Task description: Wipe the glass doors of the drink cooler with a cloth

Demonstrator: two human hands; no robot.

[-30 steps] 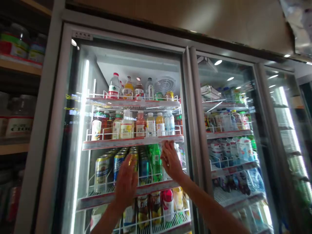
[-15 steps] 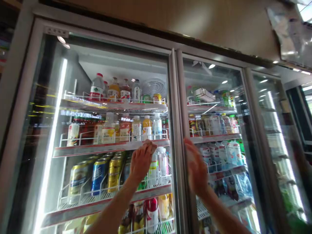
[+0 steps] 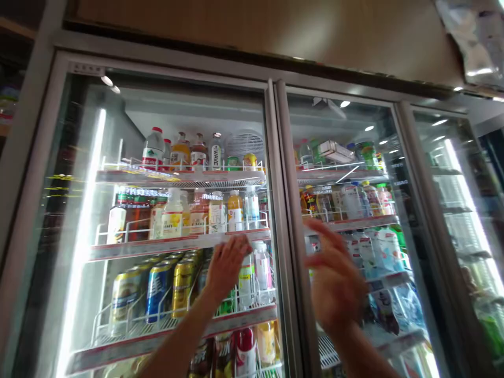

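Observation:
I stand before a glass-door drinks cooler. My left hand [image 3: 227, 266] is flat against the left glass door [image 3: 118, 220], fingers stretched out, at the level of the shelf edge above the cans [image 3: 169, 283]. My right hand [image 3: 334, 278] is raised in front of the middle glass door [image 3: 346, 157], near the door frame [image 3: 285, 220], fingers spread and slightly blurred; it holds nothing. Behind the left door, bottles [image 3: 185, 215] stand in rows on the upper shelves.
The middle door shows shelves of bottles and white packs [image 3: 374, 247]. A third door [image 3: 457, 210] is at the right. A small fan [image 3: 244, 144] sits on the top shelf. A dark shelf unit [image 3: 11, 105] stands at the far left.
Both hands moved right: the left went from the cans to the door's right side, the right hand crossed from the left door to the middle door and drew back from the glass.

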